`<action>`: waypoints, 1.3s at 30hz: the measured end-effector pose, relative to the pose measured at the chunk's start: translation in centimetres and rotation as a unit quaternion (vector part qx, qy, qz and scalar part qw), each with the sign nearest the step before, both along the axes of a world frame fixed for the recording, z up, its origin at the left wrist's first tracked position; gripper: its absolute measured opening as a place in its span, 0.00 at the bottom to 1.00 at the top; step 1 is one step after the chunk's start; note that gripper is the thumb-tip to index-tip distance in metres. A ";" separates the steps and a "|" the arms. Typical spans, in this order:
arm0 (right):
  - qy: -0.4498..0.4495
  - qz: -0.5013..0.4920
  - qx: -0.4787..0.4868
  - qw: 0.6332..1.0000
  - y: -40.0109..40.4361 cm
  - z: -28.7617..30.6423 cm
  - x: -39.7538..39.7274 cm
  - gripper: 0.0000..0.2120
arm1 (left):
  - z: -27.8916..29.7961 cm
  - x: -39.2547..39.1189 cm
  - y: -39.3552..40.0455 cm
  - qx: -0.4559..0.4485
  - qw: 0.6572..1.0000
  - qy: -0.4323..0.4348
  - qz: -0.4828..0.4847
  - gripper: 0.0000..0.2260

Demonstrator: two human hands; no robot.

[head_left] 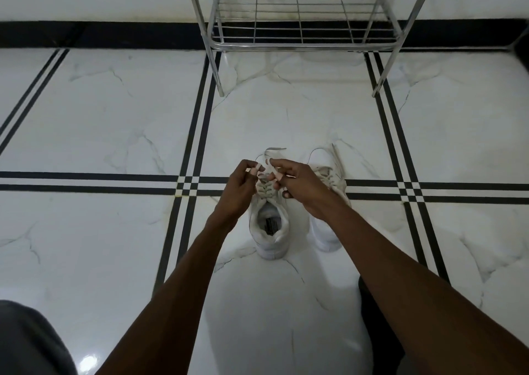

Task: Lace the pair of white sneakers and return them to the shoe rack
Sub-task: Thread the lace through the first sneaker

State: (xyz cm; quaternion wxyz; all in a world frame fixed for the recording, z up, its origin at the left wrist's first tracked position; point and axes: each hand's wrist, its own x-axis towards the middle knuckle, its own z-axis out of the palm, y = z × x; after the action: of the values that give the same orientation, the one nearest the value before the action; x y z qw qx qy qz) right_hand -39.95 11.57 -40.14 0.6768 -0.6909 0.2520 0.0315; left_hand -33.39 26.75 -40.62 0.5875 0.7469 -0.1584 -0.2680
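Two white sneakers stand side by side on the marble floor, toes pointing away from me. The left sneaker shows its open collar and crossed laces. My left hand and my right hand hover over its tongue, each pinching an end of the white shoelace, which loops up between my fingers. The right sneaker is laced and partly hidden behind my right wrist. The metal shoe rack stands further back against the wall, its lowest wire shelf bare.
White marble tiles with black double stripes cover the floor. A black skirting band runs along the wall. My knees in dark cloth sit at the bottom left and bottom right.
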 end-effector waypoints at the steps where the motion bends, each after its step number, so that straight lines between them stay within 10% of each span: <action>1: 0.003 0.011 -0.013 1.000 0.0 0.0 0.0 0.20 | 0.1 0.0 0.1 -0.004 1.000 -0.006 -0.008 0.11; 13: 0.044 -0.099 -0.031 0.994 0.1 -0.7 1.1 0.09 | -0.4 1.0 0.0 0.086 0.982 -0.145 -0.090 0.16; 21: -0.030 0.016 0.048 0.998 -0.5 0.2 0.1 0.10 | -0.8 1.2 -0.5 0.120 0.968 -0.205 -0.082 0.14; 34: -0.001 -0.031 0.079 0.996 0.0 -0.2 1.0 0.06 | -1.4 1.8 0.1 0.037 0.999 0.014 -0.015 0.12; 39: -0.001 0.110 -0.175 0.978 -1.7 0.4 0.5 0.06 | -1.6 2.5 0.5 0.022 0.998 0.062 -0.015 0.10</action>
State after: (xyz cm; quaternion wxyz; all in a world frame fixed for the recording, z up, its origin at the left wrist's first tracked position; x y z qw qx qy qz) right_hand -39.43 9.82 -39.76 0.5377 -0.8224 0.1756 0.0609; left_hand -30.87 27.30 -42.18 0.5754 0.7391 -0.1270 -0.3263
